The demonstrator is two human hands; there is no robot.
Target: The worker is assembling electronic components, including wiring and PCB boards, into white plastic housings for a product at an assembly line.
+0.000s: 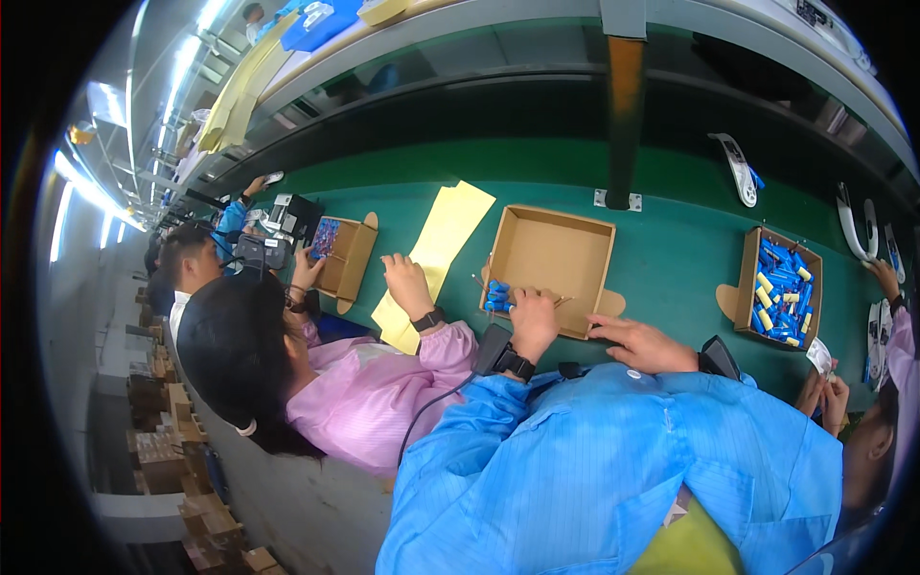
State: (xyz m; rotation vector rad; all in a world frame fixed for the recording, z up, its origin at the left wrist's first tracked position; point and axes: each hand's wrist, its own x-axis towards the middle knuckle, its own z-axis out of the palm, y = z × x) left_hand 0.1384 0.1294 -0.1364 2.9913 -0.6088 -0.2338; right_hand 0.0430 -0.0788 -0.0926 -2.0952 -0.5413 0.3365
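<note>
A shallow open cardboard box [561, 240] lies on the green table before me. In its near left corner sits a small cluster of blue cylindrical parts [497, 297] with thin wire leads. My left hand [534, 324] reaches over the near side, its fingers spread low inside the box beside the cluster. I see nothing held in it, though the fingertips are partly hidden. At the near right corner, my right hand [647, 345] has its fingers stretched out, touching the box edge by the rounded cardboard flap [609, 303]. It holds nothing visible.
On the right stands a cardboard box [736, 303] of blue and yellow cylinders. Yellow sheets [446, 230] lie left, beside a pink-sleeved co-worker [374, 383] handling another box [354, 264]. A metal post [625, 125] rises behind my box. Another person's hands [826, 395] are at far right.
</note>
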